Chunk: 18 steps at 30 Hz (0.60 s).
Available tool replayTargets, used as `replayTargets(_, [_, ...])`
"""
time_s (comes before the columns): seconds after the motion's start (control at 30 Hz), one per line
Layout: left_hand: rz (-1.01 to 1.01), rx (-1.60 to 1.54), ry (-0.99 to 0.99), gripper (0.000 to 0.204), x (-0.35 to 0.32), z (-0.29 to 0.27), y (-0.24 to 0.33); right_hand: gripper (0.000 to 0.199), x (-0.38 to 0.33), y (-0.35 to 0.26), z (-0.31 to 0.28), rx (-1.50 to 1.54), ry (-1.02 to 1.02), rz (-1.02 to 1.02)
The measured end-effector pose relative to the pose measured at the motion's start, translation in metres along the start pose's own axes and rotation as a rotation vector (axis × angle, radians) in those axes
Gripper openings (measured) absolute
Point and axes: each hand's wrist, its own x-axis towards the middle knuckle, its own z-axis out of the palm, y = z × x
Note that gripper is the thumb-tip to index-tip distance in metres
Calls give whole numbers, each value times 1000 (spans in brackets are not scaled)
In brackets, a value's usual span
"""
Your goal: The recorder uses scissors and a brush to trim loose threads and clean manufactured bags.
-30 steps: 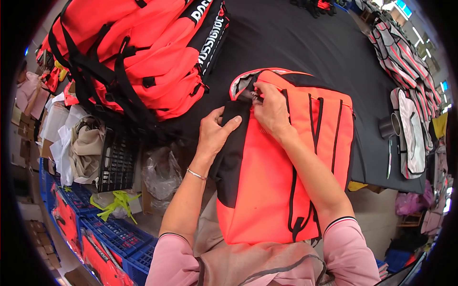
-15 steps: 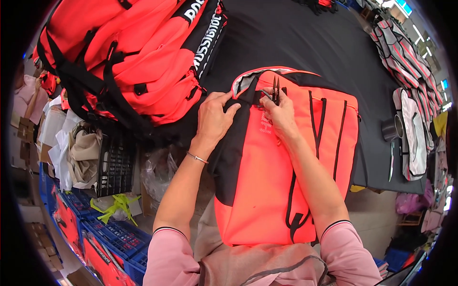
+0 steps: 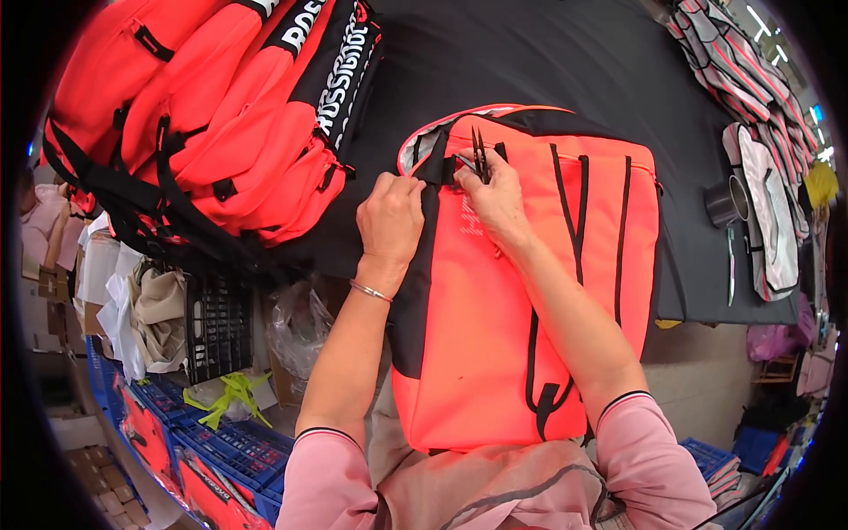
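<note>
A bright coral-red backpack (image 3: 495, 336) with black trim lies in front of me, its lower end against my lap. At its far end the top is unzipped and a pale grey lining (image 3: 421, 150) shows. My left hand (image 3: 391, 221) is closed on the backpack's dark side edge by that opening, knuckles up. My right hand (image 3: 496, 201) rests over the top of the front panel, closed round small dark thread snips (image 3: 480, 157). Their blades point away from me, next to the black zip end. Whether the right fingertips also grip fabric is hidden.
A tall pile of red bags (image 3: 221, 115) stands at the left of the black-covered table (image 3: 521, 53). At the right are a dark metal cup (image 3: 726, 203), a toothbrush (image 3: 731, 265) and grey striped bags (image 3: 742, 71). Blue crates (image 3: 231, 446) and a black crate (image 3: 219, 327) sit lower left.
My left fingers have curled in from a spread thumb-and-finger hold to a closed one. The right hand keeps the snips by the zip end. The whole view has shifted slightly.
</note>
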Motion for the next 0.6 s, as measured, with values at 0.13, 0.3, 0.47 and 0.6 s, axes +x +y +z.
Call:
replayTargets(0.13, [17, -118, 72, 12, -1, 7, -7, 32, -4, 2, -5, -121, -42, -80])
replayTargets(0.3, [27, -192, 140, 13, -6, 10, -19, 36, -31, -24, -9, -435, -70, -243])
replayTargets(0.47, [-531, -685, 204, 13, -13, 1, -19, 39, -33, -57, -13, -606, -154, -364])
replayTargets(0.6, [-477, -493, 17, 47, -12, 0, -14, 36, -19, -55, -14, -824, -114, -641])
